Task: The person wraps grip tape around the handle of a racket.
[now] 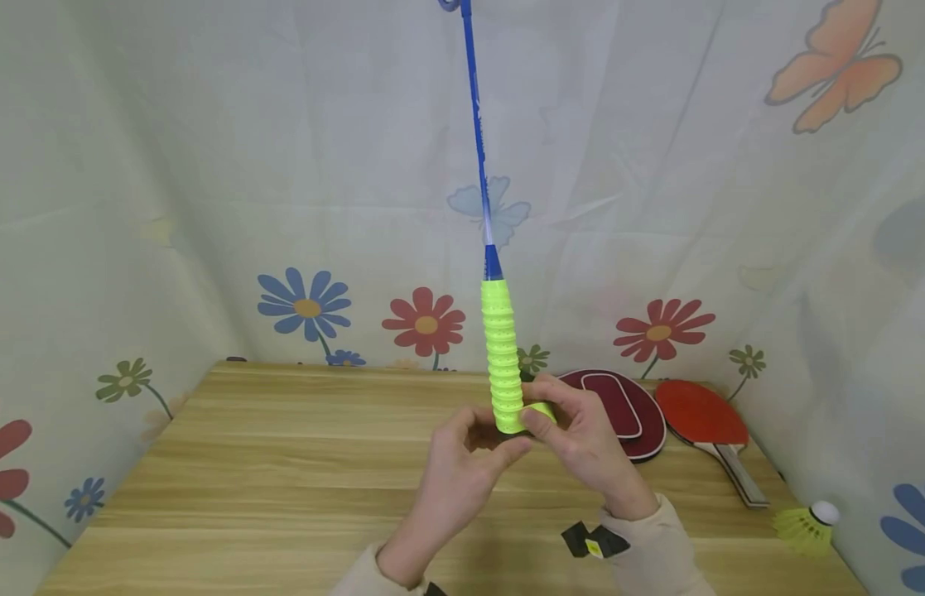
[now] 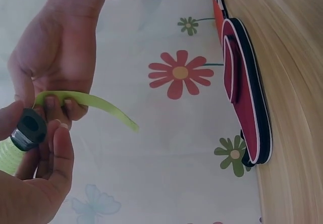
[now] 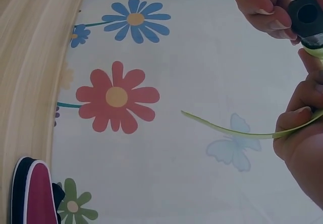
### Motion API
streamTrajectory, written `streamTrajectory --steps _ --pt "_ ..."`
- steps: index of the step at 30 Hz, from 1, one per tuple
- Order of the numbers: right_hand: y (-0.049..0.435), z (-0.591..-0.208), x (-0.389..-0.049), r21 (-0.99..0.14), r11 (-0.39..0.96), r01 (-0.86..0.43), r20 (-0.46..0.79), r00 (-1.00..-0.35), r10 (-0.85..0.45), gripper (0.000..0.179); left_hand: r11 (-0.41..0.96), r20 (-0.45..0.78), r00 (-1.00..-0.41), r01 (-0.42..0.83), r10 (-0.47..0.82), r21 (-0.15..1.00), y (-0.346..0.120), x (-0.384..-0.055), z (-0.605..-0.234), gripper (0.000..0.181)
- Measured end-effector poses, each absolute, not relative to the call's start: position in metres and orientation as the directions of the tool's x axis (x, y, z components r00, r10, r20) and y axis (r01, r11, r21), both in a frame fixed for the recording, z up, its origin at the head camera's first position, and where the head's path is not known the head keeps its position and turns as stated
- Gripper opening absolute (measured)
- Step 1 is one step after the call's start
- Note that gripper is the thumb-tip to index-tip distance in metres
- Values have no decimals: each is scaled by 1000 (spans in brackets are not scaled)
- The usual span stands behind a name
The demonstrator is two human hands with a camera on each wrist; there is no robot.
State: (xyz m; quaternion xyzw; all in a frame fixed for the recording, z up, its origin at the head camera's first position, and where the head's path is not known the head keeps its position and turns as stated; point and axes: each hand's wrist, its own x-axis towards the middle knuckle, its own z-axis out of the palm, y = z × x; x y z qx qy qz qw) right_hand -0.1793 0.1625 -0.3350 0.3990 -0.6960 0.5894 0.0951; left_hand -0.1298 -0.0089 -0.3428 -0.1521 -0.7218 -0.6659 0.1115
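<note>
A blue badminton racket (image 1: 477, 116) stands nearly upright over the table, its head mostly beyond the top edge of the head view. Ribbed neon-yellow grip tape (image 1: 501, 356) winds round its handle down close to the butt. My left hand (image 1: 462, 472) holds the handle's lower end, fingers behind it and thumb near the butt. The dark butt cap (image 2: 35, 123) shows between the fingers in the left wrist view. At the handle's right side, my right hand (image 1: 585, 430) pinches the tape. A loose tail of the tape (image 3: 237, 131) hangs free past the right fingers.
A maroon case with white piping (image 1: 652, 414) lies on the wooden table (image 1: 283, 463) at the back right. Beside it are a red table tennis paddle (image 1: 704, 414) and, nearer, a yellow shuttlecock (image 1: 805, 530). A flower-printed curtain (image 1: 358, 149) surrounds the table's back and sides.
</note>
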Motion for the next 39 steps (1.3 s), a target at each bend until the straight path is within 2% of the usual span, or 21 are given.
streamTrajectory --steps 9,19,28,34,39 --pt "164 -337 -183 -745 -52 -666 604 -639 -477 27 39 385 -918 390 95 920 -11 -130 -343 31" --pt "161 -345 -189 -744 -89 -662 610 -620 -494 24 92 394 -911 406 124 909 -11 -128 -345 29" --pt "160 -347 -191 -749 -90 -656 586 -593 -552 32 108 390 -901 414 190 904 -12 -128 -344 28" --pt "163 -347 -192 -718 -71 -693 627 -599 -498 21 116 353 -903 389 245 914 -11 -130 -340 26" --pt "161 -347 -189 -718 -35 -695 644 -645 -413 16 120 335 -921 362 197 924 -10 -132 -340 38"
